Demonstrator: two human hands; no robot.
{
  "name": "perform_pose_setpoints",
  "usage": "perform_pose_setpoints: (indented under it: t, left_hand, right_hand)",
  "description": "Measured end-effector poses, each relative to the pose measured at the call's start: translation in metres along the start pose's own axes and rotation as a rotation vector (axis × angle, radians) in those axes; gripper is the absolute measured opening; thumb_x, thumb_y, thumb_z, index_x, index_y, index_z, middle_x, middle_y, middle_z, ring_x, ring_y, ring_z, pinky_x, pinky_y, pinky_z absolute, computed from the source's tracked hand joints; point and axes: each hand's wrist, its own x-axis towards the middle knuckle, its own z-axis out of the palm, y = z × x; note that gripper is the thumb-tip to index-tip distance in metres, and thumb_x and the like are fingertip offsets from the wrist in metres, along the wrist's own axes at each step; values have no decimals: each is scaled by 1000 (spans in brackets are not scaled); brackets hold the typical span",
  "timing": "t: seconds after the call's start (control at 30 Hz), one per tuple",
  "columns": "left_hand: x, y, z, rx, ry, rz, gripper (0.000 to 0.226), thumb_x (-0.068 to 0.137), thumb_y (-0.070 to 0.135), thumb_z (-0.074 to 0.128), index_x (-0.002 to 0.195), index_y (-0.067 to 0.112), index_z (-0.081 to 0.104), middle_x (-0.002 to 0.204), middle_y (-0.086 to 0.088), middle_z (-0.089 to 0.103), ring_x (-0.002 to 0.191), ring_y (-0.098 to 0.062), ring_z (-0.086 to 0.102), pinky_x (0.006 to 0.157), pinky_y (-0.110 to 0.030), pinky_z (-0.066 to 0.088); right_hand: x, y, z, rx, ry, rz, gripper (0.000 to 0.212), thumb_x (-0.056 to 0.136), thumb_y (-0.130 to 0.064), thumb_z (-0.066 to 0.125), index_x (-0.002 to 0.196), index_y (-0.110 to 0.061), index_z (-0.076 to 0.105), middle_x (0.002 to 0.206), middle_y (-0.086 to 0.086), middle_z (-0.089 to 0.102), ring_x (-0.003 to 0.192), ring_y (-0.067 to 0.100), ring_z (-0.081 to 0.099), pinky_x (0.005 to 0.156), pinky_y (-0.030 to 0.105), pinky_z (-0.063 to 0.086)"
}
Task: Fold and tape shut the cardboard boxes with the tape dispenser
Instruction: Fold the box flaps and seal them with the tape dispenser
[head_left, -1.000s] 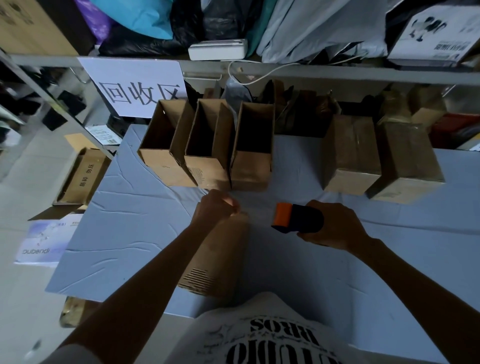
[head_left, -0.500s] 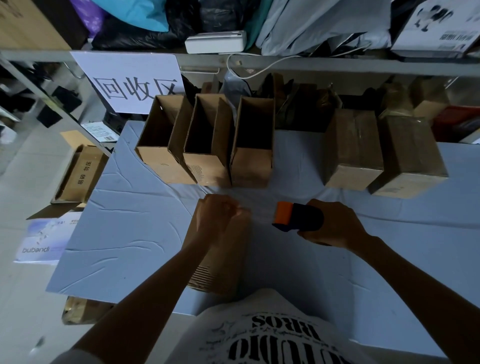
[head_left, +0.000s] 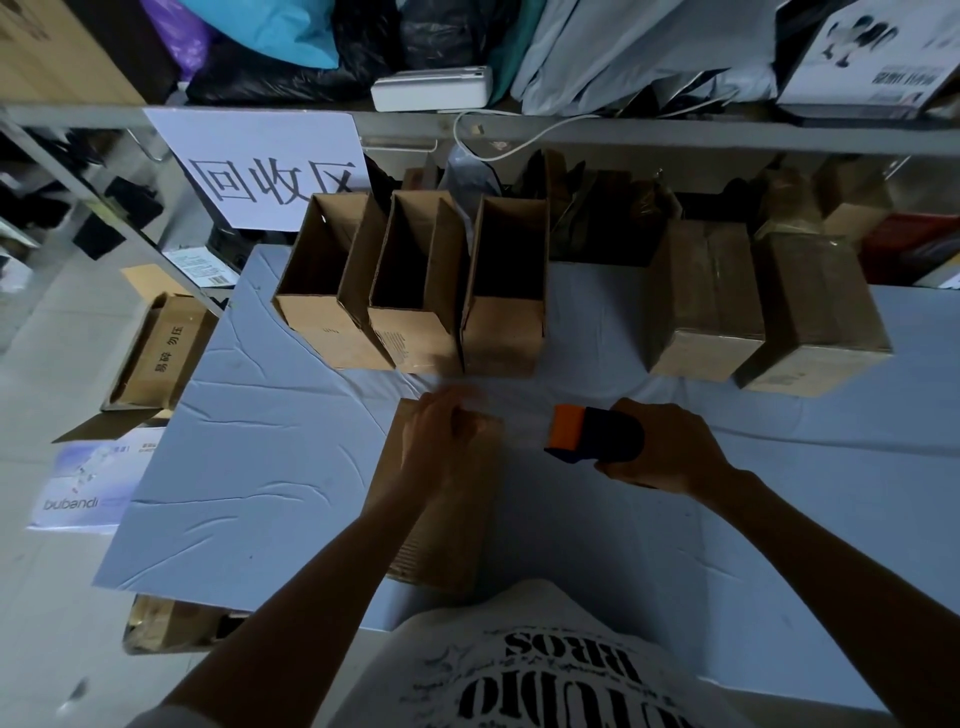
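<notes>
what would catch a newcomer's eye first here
The orange-and-black tape dispenser, gripped in the right hand at mid-table, stands out against the pale blue tablecloth. Just left of it, the left hand sits curled on the far end of a cardboard box lying flat before the person. Behind them, three open boxes stand in a row at back left, near a white sign with large black characters.
</notes>
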Motion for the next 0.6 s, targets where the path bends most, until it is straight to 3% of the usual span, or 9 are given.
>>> perform_pose_setpoints:
  t: [0.07, 0.2, 0.33, 0.4, 0.47, 0.53, 0.6]
  left_hand:
    - [7, -3, -3, -71, -20, -27, 61, 80, 18, 75, 134, 16, 47, 133, -3, 53, 101, -16, 63, 85, -23, 50]
    - [5, -8, -2, -2, -3, -83, 54, 79, 27, 76, 128, 22, 55, 129, -2, 59, 115, -18, 56, 92, -23, 42]
    - [-3, 0, -3, 133, 81, -167, 57, 78, 41, 73, 129, 23, 56, 144, -6, 43, 136, -29, 29, 108, -38, 29]
    - [-9, 12, -1, 265, 64, -338, 76, 78, 56, 67, 142, 25, 40, 157, -9, 18, 144, -34, 6, 115, -56, 12]
    - [-19, 24, 6, 293, 8, -509, 95, 78, 66, 59, 151, 26, 15, 160, -10, -8, 145, -37, -12, 111, -65, -1]
    - [-27, 30, 15, 352, -42, -567, 101, 81, 66, 56, 152, 25, -3, 158, -11, -18, 143, -40, -16, 110, -68, -2]
    - [-29, 27, 13, 382, -95, -546, 106, 79, 62, 62, 152, 24, -6, 158, -12, -14, 143, -45, -6, 110, -68, 6]
  right_hand:
    - [-1, -1, 1, 0, 6, 5, 53, 66, -55, 76, 104, -28, 51, 79, -14, 56, 69, 6, 53, 61, 19, 39]
    - [0, -3, 4, -27, 7, 5, 53, 66, -57, 74, 105, -28, 52, 80, -12, 58, 68, 6, 53, 58, 19, 38]
    - [0, -3, 7, -25, 7, 10, 55, 66, -58, 74, 105, -28, 51, 77, -15, 53, 67, 5, 52, 57, 19, 36]
    - [0, -3, 7, -26, 3, 14, 57, 65, -59, 74, 106, -27, 51, 77, -15, 53, 68, 6, 53, 59, 20, 39]
    - [-1, -5, 7, -25, -14, 19, 59, 64, -61, 74, 106, -26, 50, 81, -12, 58, 71, 8, 57, 63, 23, 45]
    - [-3, -7, 6, -19, -18, 20, 61, 63, -63, 73, 106, -25, 50, 86, -9, 62, 75, 10, 59, 67, 25, 50]
    - [-8, -8, 5, 7, 11, 26, 61, 62, -66, 72, 103, -24, 52, 83, -10, 62, 73, 9, 59, 65, 25, 49]
